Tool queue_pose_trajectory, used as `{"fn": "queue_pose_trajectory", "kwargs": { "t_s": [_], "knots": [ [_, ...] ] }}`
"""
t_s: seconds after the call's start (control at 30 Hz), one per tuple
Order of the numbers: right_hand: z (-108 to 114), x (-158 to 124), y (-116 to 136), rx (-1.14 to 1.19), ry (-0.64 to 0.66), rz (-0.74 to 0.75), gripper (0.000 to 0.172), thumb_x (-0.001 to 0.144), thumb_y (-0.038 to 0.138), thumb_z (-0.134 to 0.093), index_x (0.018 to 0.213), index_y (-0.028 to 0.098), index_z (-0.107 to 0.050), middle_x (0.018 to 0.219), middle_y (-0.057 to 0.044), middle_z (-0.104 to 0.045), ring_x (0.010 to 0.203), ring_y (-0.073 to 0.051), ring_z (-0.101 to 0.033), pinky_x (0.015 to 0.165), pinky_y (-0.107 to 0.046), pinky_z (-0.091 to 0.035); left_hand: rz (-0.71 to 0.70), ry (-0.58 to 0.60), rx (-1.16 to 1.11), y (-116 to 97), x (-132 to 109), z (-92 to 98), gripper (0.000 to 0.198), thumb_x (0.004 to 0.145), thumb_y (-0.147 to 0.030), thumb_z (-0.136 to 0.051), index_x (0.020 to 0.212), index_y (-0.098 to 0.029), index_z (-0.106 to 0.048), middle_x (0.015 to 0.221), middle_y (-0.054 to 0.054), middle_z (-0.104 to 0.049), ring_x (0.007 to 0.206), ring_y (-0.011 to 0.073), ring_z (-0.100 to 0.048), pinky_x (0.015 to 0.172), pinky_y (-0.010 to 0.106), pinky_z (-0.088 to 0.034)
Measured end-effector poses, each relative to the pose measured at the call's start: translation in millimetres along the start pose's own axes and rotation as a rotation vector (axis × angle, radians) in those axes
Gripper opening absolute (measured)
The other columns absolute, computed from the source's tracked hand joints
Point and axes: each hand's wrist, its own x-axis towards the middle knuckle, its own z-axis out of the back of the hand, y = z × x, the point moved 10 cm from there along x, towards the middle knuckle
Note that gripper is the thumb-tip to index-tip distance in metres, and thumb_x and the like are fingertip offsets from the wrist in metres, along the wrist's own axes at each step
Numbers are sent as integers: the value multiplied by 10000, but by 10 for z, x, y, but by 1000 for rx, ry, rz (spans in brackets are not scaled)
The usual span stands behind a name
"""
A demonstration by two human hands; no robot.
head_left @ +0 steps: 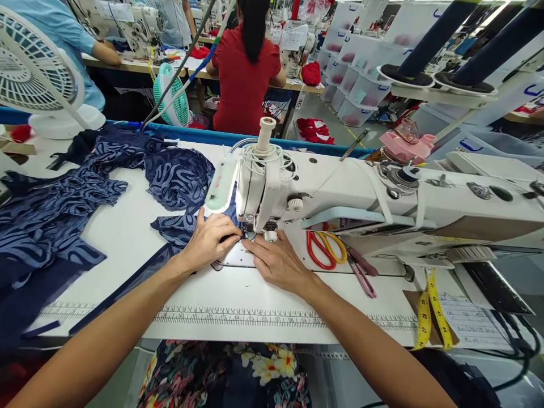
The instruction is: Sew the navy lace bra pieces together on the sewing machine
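Floral cloth (263, 374), soft, dark ground with pale and yellow blooms; lies across the person's lap, in front of the machine (340, 181) and below the surface (255, 294). Machine: hard, glossy, white; long axis runs left to right, needle end to the left.

Navy fabric (178, 175): thin, partly sheer, with raised looping bands. Position: bunched just left of the machine, with a portion reaching under its needle end. Bunched part has no single clear axis; overall it trails from behind-left toward the needle. A flat, smooth, dark strip (140, 277) has its long axis on a diagonal, near end front-left, far end toward the needle. Join between strip and fabric hidden.

Left hand (212, 238): at left of needle, fingers bent, thumb and forefinger tips close together at the cloth; cannot tell whether they pinch or only press. Right hand (276, 260): at right of needle, fingers extended, tips next to the needle; grip cannot be told.

Larger garment pile (46, 215), same looped texture, crumpled, farther left of machine. Scissors (330, 251), red and yellow handles, beneath the machine's arm; slim pink snips (363, 277) beside them.

Edges: surface's straight front edge runs in front of machine, printed ruler (255, 320) along it. Open room: white strip between hands and ruler; curved gap between fabric and pile.
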Motion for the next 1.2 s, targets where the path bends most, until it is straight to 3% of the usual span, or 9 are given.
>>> {"fn": "queue_pose_trajectory", "kwargs": {
  "t_s": [0.17,0.37,0.5,0.63,0.73,0.9,1.03,1.2],
  "knots": [
    [-5,-8,6,1,9,-7,390,915,76,-397,1244,109,-604,771,-60,-649,737,-202,-499,790,-384,-316,-139,-29,148,-145,-43,36,201,962,-243,-505,997,-256,-702,908,14,-684,960,209,-568,1119,662,-130],
    [111,-8,-98,119,-74,-120,391,917,69,-386,1182,174,-654,824,-49,-675,786,-188,-544,829,-376,-348,-289,-73,289,-348,-102,84,279,905,-85,-504,1044,-245,-686,1084,49,-700,1189,278,-541,1104,758,-52],
    [65,13,-71,53,-78,-104,400,932,99,-411,1280,165,-597,822,-55,-679,817,-207,-568,821,-387,-357,-329,-14,289,-393,-141,53,405,815,19,-487,1114,-198,-654,1085,72,-710,1216,297,-549,1102,737,-175],
    [-15,13,5,-103,-46,-48,385,931,121,-430,1286,104,-576,672,-47,-657,789,-236,-565,888,-467,-351,-343,-11,216,-335,-201,59,439,781,42,-454,1135,-152,-624,1034,93,-725,1112,276,-631,1089,722,-244],
    [30,6,52,-168,-86,-15,376,929,125,-446,1281,91,-573,657,-45,-654,770,-232,-561,887,-473,-370,-395,-57,177,-318,-242,81,413,813,38,-416,1097,-169,-634,1038,85,-735,1030,254,-668,1079,747,-234],
    [98,9,52,-160,-131,-11,374,918,120,-450,1265,123,-591,773,-71,-681,757,-224,-564,742,-415,-426,-475,-190,219,-381,-304,136,380,868,33,-368,1011,-156,-666,1014,107,-750,1040,272,-667,1046,759,-291],
    [42,11,-36,-100,-80,-74,410,876,87,-464,1247,167,-619,803,-76,-681,788,-230,-591,700,-392,-454,-468,-198,212,-364,-326,98,337,897,-14,-418,1087,-141,-666,1014,122,-753,1055,272,-667,1080,694,-326],
    [93,-27,-53,-56,-128,-76,331,866,85,-475,1088,191,-696,723,-69,-651,770,-230,-588,661,-356,-488,-336,-103,190,-173,-284,-37,363,927,-69,-437,1188,-207,-648,1093,92,-736,1038,247,-667,1138,703,-208]
  ]
}}
